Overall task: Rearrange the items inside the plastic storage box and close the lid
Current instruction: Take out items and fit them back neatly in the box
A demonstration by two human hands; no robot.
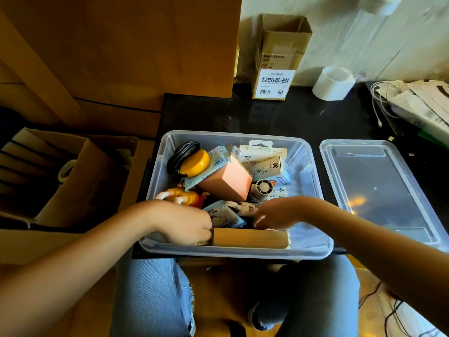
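Observation:
A clear plastic storage box (313, 152) sits on a dark table, full of loose items: a pink box (228, 181), a yellow round case (194, 162) with a black cable (181, 153), small product cartons (266, 166), a little fan (262, 187) and a yellow toy figure (181, 195). A wooden block (250, 237) lies along the box's near wall. My left hand (184, 223) grips the block's left end. My right hand (274, 212) reaches down behind the block with curled fingers; its fingertips are hidden. The clear lid (379, 188) lies flat to the right of the box.
An upright cardboard carton (279, 59) and a white tape roll (334, 83) stand at the back of the table. Papers and a white cable (418, 103) pile at the right. An open cardboard box (60, 176) stands at the left. My knees in jeans are under the table edge.

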